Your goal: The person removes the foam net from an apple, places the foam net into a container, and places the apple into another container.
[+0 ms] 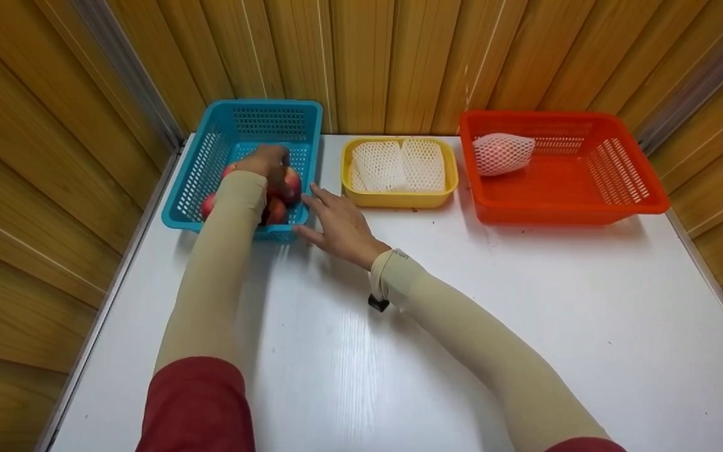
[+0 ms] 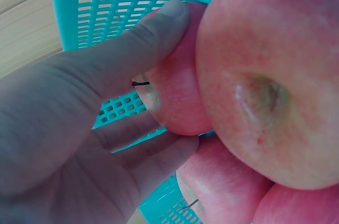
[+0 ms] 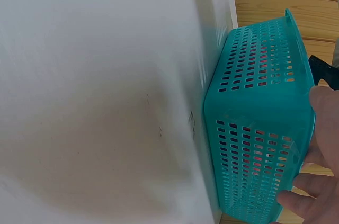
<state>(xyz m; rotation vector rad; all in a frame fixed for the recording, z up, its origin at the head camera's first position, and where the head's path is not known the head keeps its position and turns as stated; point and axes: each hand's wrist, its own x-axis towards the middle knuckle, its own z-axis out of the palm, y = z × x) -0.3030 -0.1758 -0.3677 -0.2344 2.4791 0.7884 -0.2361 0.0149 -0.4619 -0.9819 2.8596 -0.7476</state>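
In the head view my left hand [image 1: 266,164] reaches down into the turquoise plastic basket [image 1: 176,224] at the back left. Its thumb and fingers grip a red apple [image 2: 183,94] with a dark stem, as the left wrist view shows. Other apples lie against it; a large one [image 2: 312,107] fills the right of that view. My right hand [image 1: 344,227] is at the basket's near right corner, fingers extended and touching the rim. From the right wrist, its fingers [image 3: 296,203] show along the outer edge of the basket.
A yellow container [image 1: 399,199] with white foam net sleeves [image 1: 379,164] stands mid-table against the slatted wall. Right of it, a red-orange basket [image 1: 550,213] holds one apple in a foam net [image 1: 503,154]. The white tabletop [image 1: 349,364] stretches in front.
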